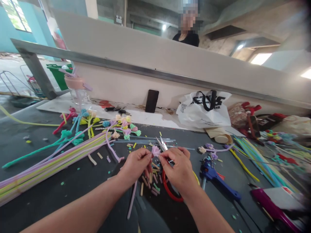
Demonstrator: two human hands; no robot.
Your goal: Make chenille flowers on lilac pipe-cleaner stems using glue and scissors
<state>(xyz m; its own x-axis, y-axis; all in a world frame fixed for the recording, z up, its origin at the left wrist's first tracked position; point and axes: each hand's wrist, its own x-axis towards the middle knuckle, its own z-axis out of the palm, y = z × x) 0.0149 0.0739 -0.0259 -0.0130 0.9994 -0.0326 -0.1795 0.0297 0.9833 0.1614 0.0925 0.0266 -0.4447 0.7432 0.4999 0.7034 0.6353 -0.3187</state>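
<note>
Between my hands is a small lilac flower (155,150) of bent fuzzy pipe cleaner. My left hand (136,163) pinches it from the left, its fingers closed. A lilac stem (132,200) hangs below this hand; whether it joins the flower is hidden. My right hand (178,166) pinches the flower's right side. Under the right hand lie scissors (162,144) with red handles, blades pointing away and partly apart. Several short cut pipe cleaner pieces (153,183) are scattered on the dark table below the hands.
Long pipe cleaner bundles (60,158) and finished flowers (126,124) lie left. A blue glue gun (220,181) with a cord is at right. Behind stand a phone (152,101), a white bag (204,111) and a clear bottle (79,92). A person (187,37) is beyond the partition.
</note>
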